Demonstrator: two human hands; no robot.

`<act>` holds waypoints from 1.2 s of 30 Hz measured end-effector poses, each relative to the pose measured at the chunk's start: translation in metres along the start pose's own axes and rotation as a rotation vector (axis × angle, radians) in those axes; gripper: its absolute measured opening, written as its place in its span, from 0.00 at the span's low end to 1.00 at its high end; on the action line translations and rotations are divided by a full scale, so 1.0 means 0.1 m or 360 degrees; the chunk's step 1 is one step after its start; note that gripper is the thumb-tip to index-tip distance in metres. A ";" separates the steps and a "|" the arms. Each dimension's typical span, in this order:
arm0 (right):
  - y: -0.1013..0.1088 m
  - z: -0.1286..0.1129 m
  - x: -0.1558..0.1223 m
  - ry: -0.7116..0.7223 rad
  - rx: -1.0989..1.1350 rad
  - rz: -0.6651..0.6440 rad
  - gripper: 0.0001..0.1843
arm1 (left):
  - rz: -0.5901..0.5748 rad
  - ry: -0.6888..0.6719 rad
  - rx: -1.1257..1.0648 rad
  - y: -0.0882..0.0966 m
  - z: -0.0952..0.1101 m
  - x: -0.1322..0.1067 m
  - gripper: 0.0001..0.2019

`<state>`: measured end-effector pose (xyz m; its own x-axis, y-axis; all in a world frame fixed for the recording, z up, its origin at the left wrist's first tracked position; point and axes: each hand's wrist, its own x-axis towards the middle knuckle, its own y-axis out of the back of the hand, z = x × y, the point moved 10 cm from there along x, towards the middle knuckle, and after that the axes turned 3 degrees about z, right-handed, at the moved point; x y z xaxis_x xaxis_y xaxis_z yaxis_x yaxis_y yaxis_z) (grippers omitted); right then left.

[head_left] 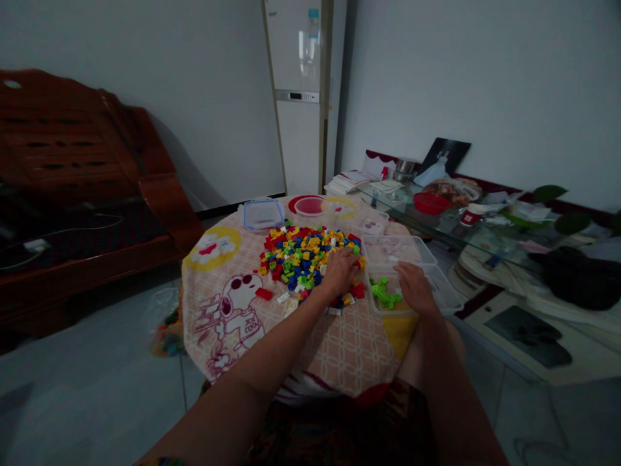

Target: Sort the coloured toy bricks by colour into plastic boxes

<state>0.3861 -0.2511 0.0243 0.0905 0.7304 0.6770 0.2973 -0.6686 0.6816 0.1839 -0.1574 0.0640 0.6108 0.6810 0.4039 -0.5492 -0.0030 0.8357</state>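
A heap of small building bricks (295, 259) in red, yellow, blue, green and white covers the middle of the round table. My left hand (341, 268) lies over the heap's right side, fingers stretched out onto the bricks near a green one. To its right, a clear plastic box (376, 309) holds several bright green bricks (385, 294) bunched together. My right hand (416, 288) is over this box's right part, fingers apart and nothing visible in them. A single red brick (263, 294) lies apart, left of the heap.
A patterned cloth (359, 349) covers the table. Behind the heap are a blue-rimmed lid (263, 213) and a round pink-bottomed container (310, 206). More clear plastic containers (444, 291) stand at the right, near a cluttered glass table (456, 226). A wooden bench (72, 149) stands left.
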 end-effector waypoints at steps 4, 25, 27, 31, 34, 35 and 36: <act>0.03 -0.01 0.00 -0.0018 0.0073 0.0031 0.22 | 0.0069 -0.0227 -0.0350 -0.06 0.30 -0.13 0.21; 0.05 0.02 0.00 0.0001 0.0091 0.0084 0.22 | -0.0123 -0.0337 -0.0505 -0.32 0.84 -0.43 0.16; 0.04 0.03 -0.01 -0.0002 0.0098 0.0069 0.22 | -0.0025 -0.0323 -0.0548 -0.22 0.73 -0.42 0.16; 0.02 0.06 -0.02 -0.0029 0.0071 0.0057 0.22 | 0.0224 -0.0087 -0.0461 0.16 0.19 -0.30 0.16; 0.02 0.07 -0.02 -0.0012 0.0082 0.0077 0.21 | 0.0367 0.0259 -0.0226 0.49 -0.39 -0.25 0.16; 0.02 0.07 -0.02 -0.0003 0.0086 0.0082 0.21 | 0.0386 0.0392 -0.0142 0.58 -0.57 -0.27 0.16; 0.02 0.07 -0.02 0.0001 0.0087 0.0085 0.20 | 0.0398 0.0507 -0.0062 0.65 -0.74 -0.29 0.16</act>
<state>0.3931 -0.2528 0.0220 0.1068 0.6935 0.7124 0.3435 -0.6982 0.6281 0.0881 -0.1236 0.0795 0.2518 0.8557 0.4521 -0.6832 -0.1736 0.7092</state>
